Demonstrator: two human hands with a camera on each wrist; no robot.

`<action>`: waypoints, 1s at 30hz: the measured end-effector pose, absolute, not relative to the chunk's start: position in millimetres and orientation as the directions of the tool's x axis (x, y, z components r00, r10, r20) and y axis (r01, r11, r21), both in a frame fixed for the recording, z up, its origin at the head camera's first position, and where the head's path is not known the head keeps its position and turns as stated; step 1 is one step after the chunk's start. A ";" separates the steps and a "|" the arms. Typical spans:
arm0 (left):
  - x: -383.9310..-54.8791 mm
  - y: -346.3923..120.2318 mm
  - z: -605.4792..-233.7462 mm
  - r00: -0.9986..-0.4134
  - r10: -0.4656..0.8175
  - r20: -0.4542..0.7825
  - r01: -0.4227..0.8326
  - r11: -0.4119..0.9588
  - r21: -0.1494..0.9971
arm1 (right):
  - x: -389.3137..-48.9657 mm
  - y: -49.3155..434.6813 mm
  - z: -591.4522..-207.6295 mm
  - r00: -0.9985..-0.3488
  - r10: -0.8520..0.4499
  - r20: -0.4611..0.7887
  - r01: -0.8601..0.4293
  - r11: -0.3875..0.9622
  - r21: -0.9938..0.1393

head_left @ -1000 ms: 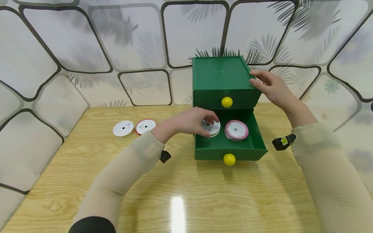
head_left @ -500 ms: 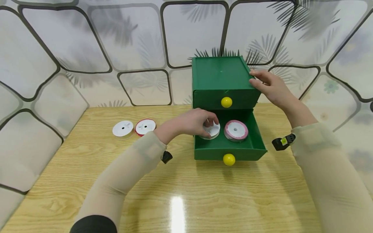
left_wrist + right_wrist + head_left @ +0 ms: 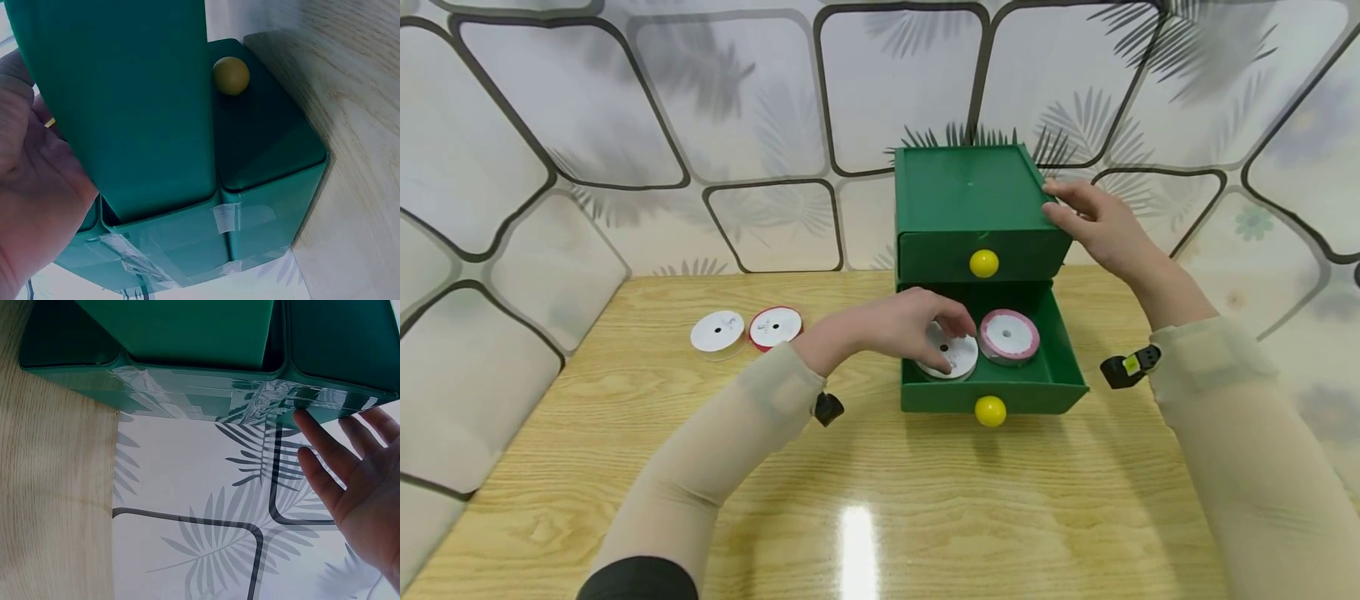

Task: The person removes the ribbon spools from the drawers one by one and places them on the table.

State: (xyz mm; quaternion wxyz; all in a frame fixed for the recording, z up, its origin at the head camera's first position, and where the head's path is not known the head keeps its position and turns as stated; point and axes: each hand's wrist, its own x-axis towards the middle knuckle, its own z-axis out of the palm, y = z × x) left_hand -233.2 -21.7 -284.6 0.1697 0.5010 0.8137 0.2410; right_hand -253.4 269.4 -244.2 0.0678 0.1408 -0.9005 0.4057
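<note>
My left hand [image 3: 910, 327] reaches into the pulled-out drawer [image 3: 917, 398] of a green drawer cabinet [image 3: 970, 187]. Its thumb and curled fingers grip a white ribbon spool [image 3: 961, 360] at the drawer's left side; the palm hides part of the spool. Right beside it in the drawer lies a ribbon spool with a pink rim [image 3: 1009, 333]. In the left wrist view the drawer wall [image 3: 125, 112] hides both spools and most of the fingertips. My right hand [image 3: 1101, 225] rests its loosely extended fingers against the cabinet's upper right side, also seen in the right wrist view.
On the table [image 3: 850, 467] to the left lie a white spool [image 3: 717, 331] and a red-rimmed spool [image 3: 775, 325]. The closed upper drawer has a yellow knob [image 3: 984, 263]. Below the pulled-out drawer sits another closed drawer [image 3: 269, 137]. A patterned wall [image 3: 760, 100] stands behind.
The white spool under my left hand has shifted toward the drawer's front and slightly right, the hand moving with it. My right hand has stayed in place.
</note>
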 end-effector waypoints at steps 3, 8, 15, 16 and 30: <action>-235.7 -22.1 -282.8 -0.438 0.898 -0.025 0.748 0.380 0.545 | -253.6 269.1 -244.4 -0.952 -0.196 0.236 -0.307 0.632 -0.712; -240.2 -19.7 -279.5 -0.434 0.894 -0.111 0.748 0.426 0.509 | -253.5 268.8 -244.3 -0.954 -0.193 0.231 -0.301 0.633 -0.713; -242.8 -14.0 -278.6 -0.449 0.868 -0.211 0.791 0.496 0.358 | -253.7 268.2 -244.8 -0.957 -0.183 0.227 -0.291 0.634 -0.716; -243.0 -13.6 -278.7 -0.455 0.863 -0.221 0.791 0.505 0.345 | -253.8 268.2 -244.8 -0.957 -0.184 0.226 -0.291 0.633 -0.717; -240.2 -10.4 -281.7 -0.506 0.818 -0.273 0.800 0.564 0.205 | -255.1 268.8 -245.3 -0.957 -0.188 0.220 -0.289 0.636 -0.716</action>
